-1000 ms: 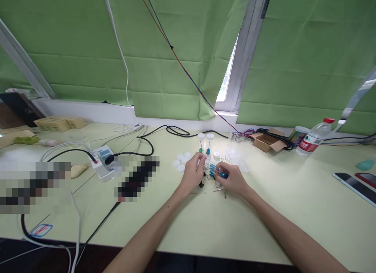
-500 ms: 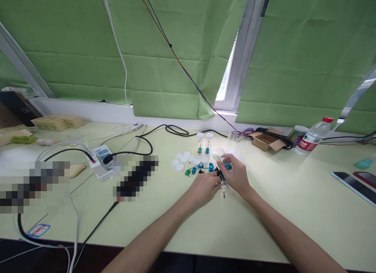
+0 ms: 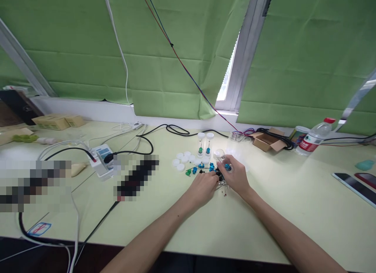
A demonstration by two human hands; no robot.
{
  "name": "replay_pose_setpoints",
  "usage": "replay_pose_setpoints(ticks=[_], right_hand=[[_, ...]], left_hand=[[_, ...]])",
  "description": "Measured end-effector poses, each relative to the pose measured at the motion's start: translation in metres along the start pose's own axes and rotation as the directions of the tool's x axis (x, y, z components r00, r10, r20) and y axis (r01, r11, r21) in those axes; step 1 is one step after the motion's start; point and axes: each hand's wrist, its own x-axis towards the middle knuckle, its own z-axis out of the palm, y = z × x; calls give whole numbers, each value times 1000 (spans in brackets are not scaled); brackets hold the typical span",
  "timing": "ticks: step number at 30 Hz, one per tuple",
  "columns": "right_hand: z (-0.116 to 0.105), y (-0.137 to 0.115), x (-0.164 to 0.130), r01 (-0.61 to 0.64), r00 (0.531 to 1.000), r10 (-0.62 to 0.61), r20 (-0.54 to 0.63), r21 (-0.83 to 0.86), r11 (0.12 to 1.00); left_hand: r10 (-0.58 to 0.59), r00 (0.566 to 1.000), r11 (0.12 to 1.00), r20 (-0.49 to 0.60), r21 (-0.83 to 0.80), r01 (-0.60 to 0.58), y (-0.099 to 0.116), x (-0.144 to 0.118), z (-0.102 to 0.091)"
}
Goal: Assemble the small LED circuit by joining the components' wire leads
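My right hand (image 3: 236, 178) holds a small clear tube (image 3: 221, 157) tilted above the pale green table (image 3: 264, 210), with a blue piece at my fingertips. My left hand (image 3: 204, 185) reaches in beside it, its fingertips pinched at a small dark piece (image 3: 218, 172) close to the tube's end. Loose blue and green small parts (image 3: 196, 169) lie just left of the hands. Two upright capped tubes (image 3: 205, 143) with green and blue contents stand behind them, next to several white caps (image 3: 182, 160).
Black and white cables and a white power strip (image 3: 101, 159) lie at the left. A cardboard box (image 3: 266, 141), a jar and a water bottle (image 3: 314, 141) stand at the back right. Phones (image 3: 357, 185) lie at the far right. Green blinds hang behind.
My left hand has moved from the caps down and right to the dark piece beside the tube. My right hand has raised and tilted the tube. Loose coloured parts now show.
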Motion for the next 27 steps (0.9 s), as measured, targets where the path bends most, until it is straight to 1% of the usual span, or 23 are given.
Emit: replay_pose_setpoints(ticks=[4,7,9,12,15,18,20,24,27], right_hand=[[-1,-1,1,1,1000,-1,-6,-2,1000],[-1,-2,2,2,1000,-2,-27,-5,1000],[-1,-2,3,-1,999,0,-50,-13,1000],[0,0,3,-3,998,2,-67,-28,1000],[2,5,2,6,999,-8,-39,-46,999],[4,10,0,36,999,-36,11,-82,996],[5,13,-1,51,998,-47,42,-107,993],[5,14,-2,54,996,-43,79,-135,989],[5,14,-1,58,995,-46,86,-146,988]], left_hand=[[-31,999,998,-33,-64,28,-2,0,-3],[-119,988,984,-95,-141,105,-6,2,-8],[-209,964,963,-162,-203,175,-10,3,-12],[-319,912,924,-259,-300,238,-18,4,-18],[-366,854,897,-369,-386,217,-23,4,-22],[-372,817,887,-441,-429,172,-23,3,-26],[-356,808,893,-469,-426,146,-22,2,-28],[-279,819,923,-502,-376,84,-18,2,-29],[-225,823,933,-522,-360,26,-18,1,-28]])
